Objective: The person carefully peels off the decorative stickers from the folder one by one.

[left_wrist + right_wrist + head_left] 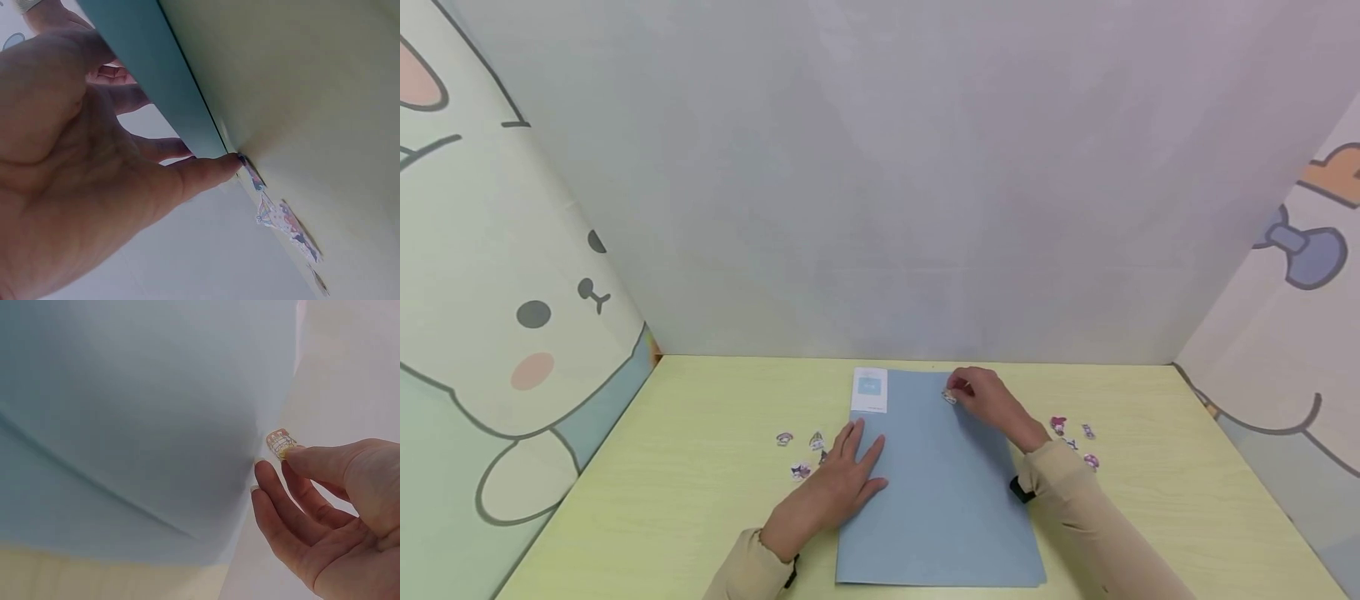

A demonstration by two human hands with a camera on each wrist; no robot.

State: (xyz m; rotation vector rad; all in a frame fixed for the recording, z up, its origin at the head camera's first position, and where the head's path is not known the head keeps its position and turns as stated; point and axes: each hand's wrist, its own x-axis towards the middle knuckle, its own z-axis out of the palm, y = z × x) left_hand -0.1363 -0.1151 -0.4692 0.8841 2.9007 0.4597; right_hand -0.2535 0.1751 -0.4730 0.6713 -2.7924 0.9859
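Observation:
A blue folder (925, 500) lies on the table, with a white label (869, 402) at its upper left corner. My left hand (835, 483) rests with spread fingers on the folder's left edge; one fingertip comes close to a small cartoon sticker (252, 174) in the left wrist view. Near the folder's top right, my right hand (992, 404) pinches a small cartoon sticker (280, 444) between thumb and finger. In the right wrist view the sticker is close to the blue surface; whether it touches I cannot tell.
Several cartoon stickers lie left of the folder, among them one sticker (785, 438). More lie to the right, including a pink one (1058, 425). Behind the pale yellow table (685, 467) stands a plain grey backdrop (880, 183); cartoon-printed panels flank both sides.

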